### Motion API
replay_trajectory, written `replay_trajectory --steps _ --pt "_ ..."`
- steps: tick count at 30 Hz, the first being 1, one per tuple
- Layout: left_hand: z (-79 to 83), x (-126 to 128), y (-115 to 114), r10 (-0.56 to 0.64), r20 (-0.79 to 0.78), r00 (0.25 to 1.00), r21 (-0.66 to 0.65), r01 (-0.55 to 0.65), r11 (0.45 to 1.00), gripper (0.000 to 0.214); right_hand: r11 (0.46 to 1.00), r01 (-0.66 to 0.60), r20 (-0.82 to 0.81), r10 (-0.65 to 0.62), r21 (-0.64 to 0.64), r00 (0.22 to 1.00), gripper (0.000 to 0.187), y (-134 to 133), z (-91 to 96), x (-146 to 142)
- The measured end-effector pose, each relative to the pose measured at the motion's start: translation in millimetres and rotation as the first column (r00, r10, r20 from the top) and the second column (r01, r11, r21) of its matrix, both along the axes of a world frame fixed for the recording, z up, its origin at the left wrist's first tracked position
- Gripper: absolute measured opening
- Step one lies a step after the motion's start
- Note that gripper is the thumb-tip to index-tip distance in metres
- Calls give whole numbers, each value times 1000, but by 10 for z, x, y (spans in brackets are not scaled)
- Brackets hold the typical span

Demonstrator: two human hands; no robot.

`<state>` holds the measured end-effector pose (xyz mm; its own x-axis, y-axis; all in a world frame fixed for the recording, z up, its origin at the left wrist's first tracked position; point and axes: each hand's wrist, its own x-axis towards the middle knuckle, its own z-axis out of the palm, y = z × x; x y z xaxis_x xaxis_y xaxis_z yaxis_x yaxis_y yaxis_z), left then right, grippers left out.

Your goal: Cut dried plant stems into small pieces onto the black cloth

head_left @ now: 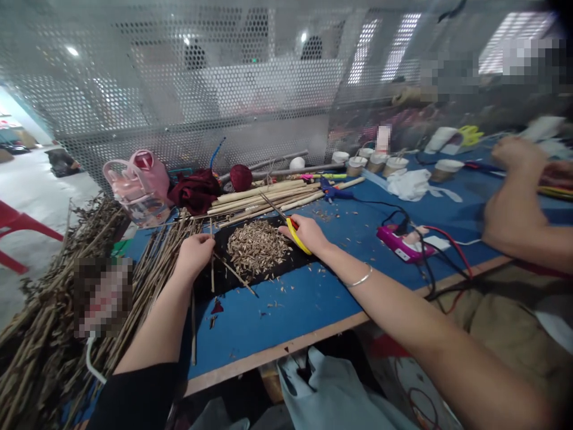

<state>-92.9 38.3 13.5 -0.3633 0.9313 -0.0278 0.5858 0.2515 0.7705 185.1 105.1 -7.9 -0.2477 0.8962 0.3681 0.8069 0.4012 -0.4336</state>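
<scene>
My right hand (308, 234) grips a pair of scissors (295, 234) with yellow handles, the blades pointing up and to the left. Pinched between the fingers of my left hand (197, 254) is a thin dry stalk (212, 272), held roughly upright. Another cut stalk (237, 276) slants down to the right from that hand. A heap of short stalk pieces (258, 248) lies between my hands on a dark mat (219, 242).
Bundles of dry stalks (154, 263) cover the left side. Peeled sticks (268, 200), a blue glue gun (333, 190) and a purple power strip (405, 243) lie on the blue table (268, 328). Paper cups (396, 166) stand farther back. A co-worker's arm (514, 197) rests at right.
</scene>
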Motion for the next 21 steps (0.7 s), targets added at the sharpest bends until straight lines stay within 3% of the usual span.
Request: replay_trajectory --steps 2,3,6,8,10,13,17,21 --pt "79 90 -45 -36 142 989 -16 39 999 26 1000 -5 -1 5 -5 1000 35 1 -4 -4" --pt "110 129 -67 -60 126 990 -43 66 997 24 1000 -9 -3 9 -6 1000 35 3 -8 -4" --pt "140 191 -109 -130 -190 973 -90 115 989 21 1000 -22 -19 22 -4 1000 35 16 -23 1" --pt "111 185 -116 -170 -394 903 -117 134 984 24 1000 -28 -31 28 0 999 35 24 -28 5" --pt "65 149 -117 -223 -500 837 -183 150 972 30 1000 -30 -40 30 5 999 35 28 -27 7" --pt "20 60 -132 -309 -541 782 -294 169 941 37 999 -42 -48 41 -6 998 35 28 -23 5" --pt "42 -83 -186 -380 -522 764 -377 194 906 38 998 -50 -50 49 -27 998 37 36 -28 4" --pt "79 -187 -229 -293 -601 743 -341 93 935 33 998 -43 -52 41 -37 998 38 64 -45 18"
